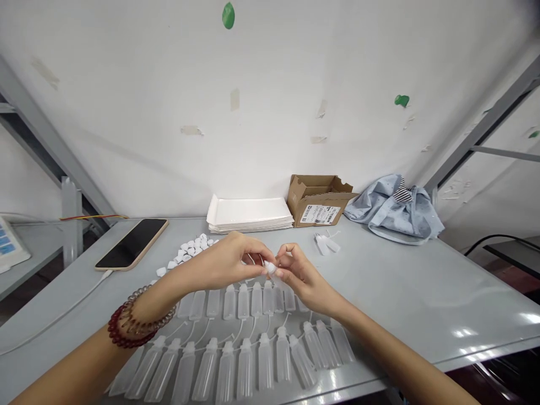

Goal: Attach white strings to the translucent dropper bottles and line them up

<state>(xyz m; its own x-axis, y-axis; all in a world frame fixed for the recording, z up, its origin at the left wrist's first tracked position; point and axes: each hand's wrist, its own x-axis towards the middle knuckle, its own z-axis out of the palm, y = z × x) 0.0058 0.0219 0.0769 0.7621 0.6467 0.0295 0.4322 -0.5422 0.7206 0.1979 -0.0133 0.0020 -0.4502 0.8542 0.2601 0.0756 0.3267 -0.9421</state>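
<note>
My left hand point(236, 257) and my right hand point(302, 277) meet over the middle of the table. Between their fingertips is a small translucent squeeze bottle with a white cap point(270, 267) at its top. The left thumb and fingers pinch the cap, while the right fingers are closed round the bottle, most of which they hide. Below the hands lie two rows of translucent squeeze bottles point(208, 368), several with thin white strips at their necks. Loose white caps point(192, 247) are heaped beyond my left forearm.
A phone point(133, 244) with a white cable lies at the left. White trays point(251, 214) are stacked by the wall beside an open cardboard box point(320, 201). Blue cloth point(394, 208) is bunched at the back right. Small bottles point(327, 244) lie before the box.
</note>
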